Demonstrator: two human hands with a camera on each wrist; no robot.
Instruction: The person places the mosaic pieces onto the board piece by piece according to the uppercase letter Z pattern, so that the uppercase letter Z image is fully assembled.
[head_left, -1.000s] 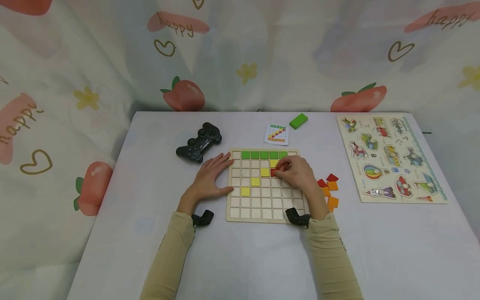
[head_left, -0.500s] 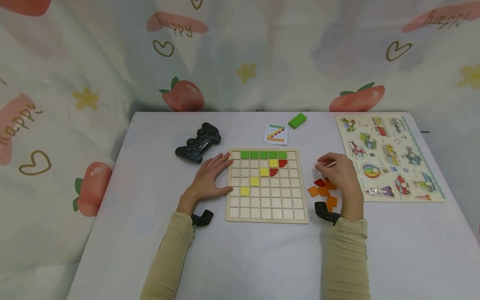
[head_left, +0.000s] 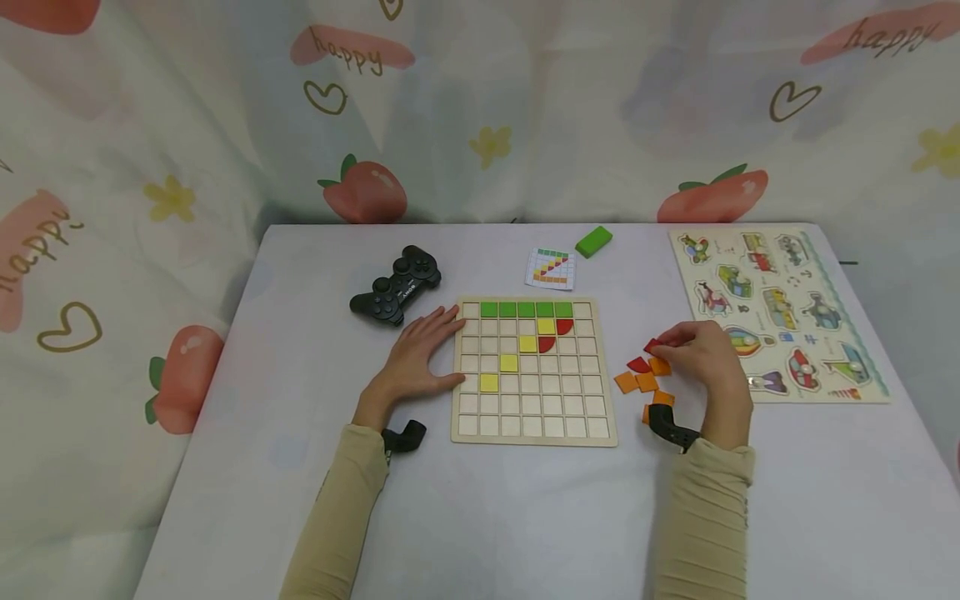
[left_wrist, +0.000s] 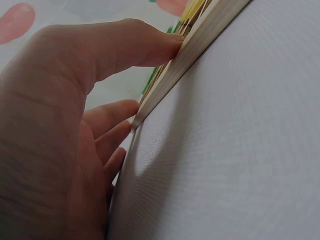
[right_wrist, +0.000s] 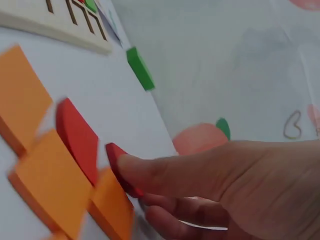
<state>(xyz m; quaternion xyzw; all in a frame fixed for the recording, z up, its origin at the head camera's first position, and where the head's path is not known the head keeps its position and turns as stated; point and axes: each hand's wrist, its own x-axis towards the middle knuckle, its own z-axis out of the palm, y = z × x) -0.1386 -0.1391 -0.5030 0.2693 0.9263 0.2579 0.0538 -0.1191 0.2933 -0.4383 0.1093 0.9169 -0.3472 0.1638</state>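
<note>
A wooden grid board [head_left: 532,427] lies mid-table, with a row of green squares [head_left: 527,310], a diagonal of yellow squares [head_left: 508,363] and two red quarter-circle tiles [head_left: 564,327] in its cells. My left hand [head_left: 412,360] touches the board's left edge with fingers spread; in the left wrist view the thumb [left_wrist: 150,47] presses on the rim. Right of the board, my right hand [head_left: 701,354] pinches a red quarter-circle tile [right_wrist: 116,160] between thumb and fingers. Beside it lie another red tile [right_wrist: 77,137] and several orange squares [right_wrist: 52,182].
A black game controller [head_left: 397,285] lies behind the left hand. Behind the board are a pattern card [head_left: 551,269] and a green block [head_left: 594,242]. A picture puzzle board [head_left: 783,317] lies at the right, partly under the right hand in the head view.
My right hand has left the board, where a second red tile now shows in a cell, and moved right to the loose tiles, pinching another red one. The left hand stays put.
</note>
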